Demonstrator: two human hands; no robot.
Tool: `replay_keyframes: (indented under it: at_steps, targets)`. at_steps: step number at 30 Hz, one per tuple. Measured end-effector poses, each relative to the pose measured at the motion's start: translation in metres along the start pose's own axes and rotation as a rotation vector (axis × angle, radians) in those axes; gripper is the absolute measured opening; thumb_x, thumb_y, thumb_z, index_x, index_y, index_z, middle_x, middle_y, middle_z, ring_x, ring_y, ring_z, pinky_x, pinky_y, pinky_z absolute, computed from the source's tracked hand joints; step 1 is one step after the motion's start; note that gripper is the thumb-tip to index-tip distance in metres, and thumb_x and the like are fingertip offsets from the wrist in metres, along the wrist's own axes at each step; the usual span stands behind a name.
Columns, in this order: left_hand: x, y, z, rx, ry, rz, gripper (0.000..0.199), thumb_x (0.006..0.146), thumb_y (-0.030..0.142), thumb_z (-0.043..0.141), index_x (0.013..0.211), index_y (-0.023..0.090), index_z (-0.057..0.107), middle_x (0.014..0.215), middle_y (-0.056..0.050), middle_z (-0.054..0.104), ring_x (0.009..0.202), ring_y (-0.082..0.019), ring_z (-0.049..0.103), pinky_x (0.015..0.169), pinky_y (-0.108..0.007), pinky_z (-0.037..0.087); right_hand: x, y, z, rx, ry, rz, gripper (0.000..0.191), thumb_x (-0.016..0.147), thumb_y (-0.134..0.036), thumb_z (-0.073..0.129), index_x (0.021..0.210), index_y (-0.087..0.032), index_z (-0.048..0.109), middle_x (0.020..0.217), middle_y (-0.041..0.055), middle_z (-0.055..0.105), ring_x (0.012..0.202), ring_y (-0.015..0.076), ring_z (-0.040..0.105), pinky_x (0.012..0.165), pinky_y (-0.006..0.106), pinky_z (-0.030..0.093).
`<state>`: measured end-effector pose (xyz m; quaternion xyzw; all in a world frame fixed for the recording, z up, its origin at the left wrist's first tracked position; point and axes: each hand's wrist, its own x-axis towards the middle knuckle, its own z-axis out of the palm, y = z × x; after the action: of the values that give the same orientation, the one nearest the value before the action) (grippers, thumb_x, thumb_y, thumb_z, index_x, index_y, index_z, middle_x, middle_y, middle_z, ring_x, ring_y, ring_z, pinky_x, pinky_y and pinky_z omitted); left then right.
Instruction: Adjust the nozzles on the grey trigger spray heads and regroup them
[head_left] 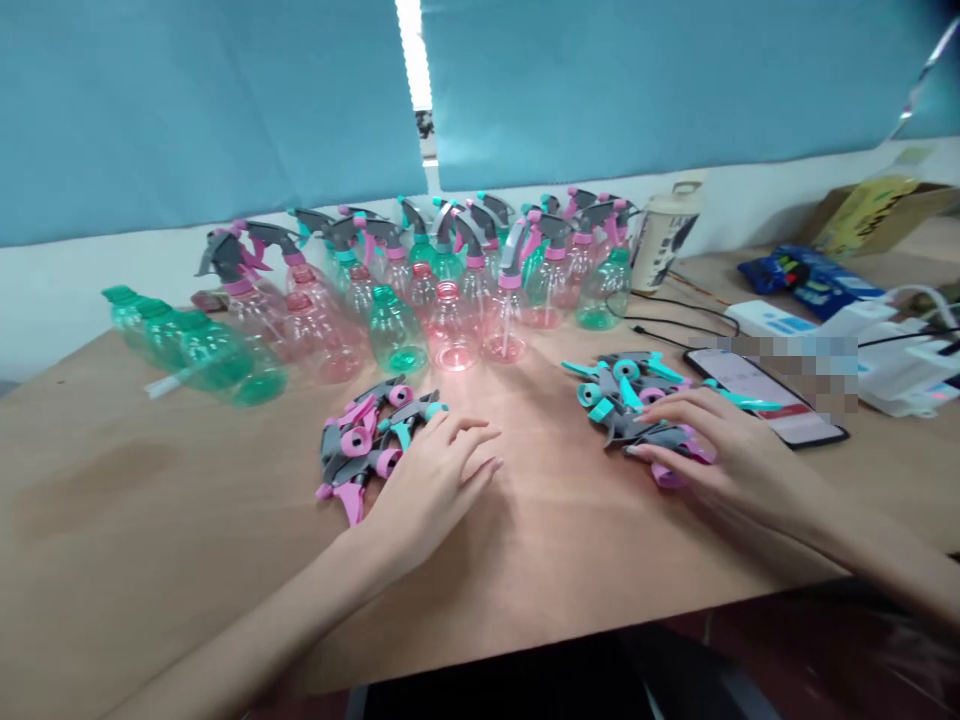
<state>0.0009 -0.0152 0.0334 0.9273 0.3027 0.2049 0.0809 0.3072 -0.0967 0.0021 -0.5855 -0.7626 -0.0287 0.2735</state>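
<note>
My left hand (439, 480) hovers beside a pile of trigger spray heads (356, 442) in grey, pink and teal. Its fingers are stretched out and apart, with nothing in them. Over a second pile of spray heads (626, 385) lies my right hand (724, 450), its thumb and fingers spread around the near heads. Whether its fingertips press on a head cannot be made out. Beyond both hands stand clear pink and green bottles, several with spray heads fitted. An uncapped pink bottle (452, 330) and an uncapped green bottle (396, 335) are in the front row.
Several green bottles (217, 355) lie on their sides at the left of the wooden table (187, 540). A phone (772, 395), black cable (667, 335), white chargers (892, 350), blue packets (825, 285) and a cream tumbler (664, 240) occupy the right side.
</note>
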Motion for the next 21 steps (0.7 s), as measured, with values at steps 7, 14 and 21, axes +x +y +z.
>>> replay_keyframes:
  at_steps: [7, 14, 21]
  targets:
    - [0.064, 0.017, 0.037, -0.110, -0.123, -0.083, 0.026, 0.094, 0.027, 0.044, 0.112, 0.016, 0.059, 0.108, -0.009, 0.064, 0.096, -0.022, 0.061, 0.082, -0.036, 0.049, -0.003, -0.001, 0.008, -0.169, -0.172, -0.019, 0.064, 0.083, -0.055, 0.055, 0.135, -0.019, 0.044, 0.136, 0.0154, 0.047, 0.126, 0.0322, 0.044, 0.099, 0.049, 0.040]
    - [0.129, 0.015, 0.071, -0.153, -0.183, -0.094, 0.035, 0.092, 0.043, 0.042, 0.095, 0.017, 0.067, 0.087, -0.006, 0.070, 0.081, -0.021, 0.065, 0.069, -0.027, 0.047, 0.009, -0.004, 0.019, -0.216, -0.149, -0.131, 0.061, 0.085, -0.056, 0.050, 0.134, -0.019, 0.046, 0.139, 0.0122, 0.048, 0.127, 0.0297, 0.044, 0.107, 0.053, 0.029]
    - [0.138, 0.016, 0.080, -0.147, -0.200, -0.087, 0.039, 0.087, 0.052, 0.048, 0.091, 0.019, 0.067, 0.080, -0.005, 0.069, 0.073, -0.021, 0.064, 0.061, -0.026, 0.044, -0.002, -0.004, 0.013, -0.257, -0.124, -0.149, 0.048, 0.088, -0.053, 0.049, 0.121, -0.021, 0.058, 0.132, 0.0106, 0.056, 0.121, 0.0300, 0.050, 0.106, 0.058, 0.024]
